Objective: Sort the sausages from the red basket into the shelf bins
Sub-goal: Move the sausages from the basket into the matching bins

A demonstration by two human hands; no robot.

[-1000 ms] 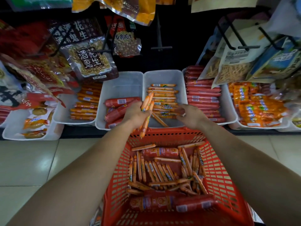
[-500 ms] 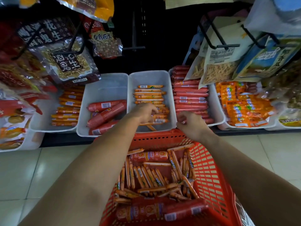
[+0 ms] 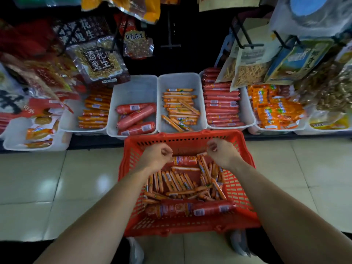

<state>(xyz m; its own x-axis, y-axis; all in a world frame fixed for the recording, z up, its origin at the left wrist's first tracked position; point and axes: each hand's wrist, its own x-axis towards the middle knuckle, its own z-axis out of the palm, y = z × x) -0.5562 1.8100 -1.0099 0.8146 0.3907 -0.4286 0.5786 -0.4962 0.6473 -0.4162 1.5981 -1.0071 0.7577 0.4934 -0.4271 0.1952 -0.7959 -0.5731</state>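
Red basket (image 3: pixel 183 136): thin sausages (image 3: pixel 176 181) remain. L hand (image 3: pixel 157 156) curled, empty; R hand (image 3: pixel 223 152) curled, grip unclear; both poised for grab.

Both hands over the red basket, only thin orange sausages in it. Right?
Not only thin ones. The head view shows fat red sausages in the red basket too, alongside the thin orange sausages. The left hand and right hand are over it.
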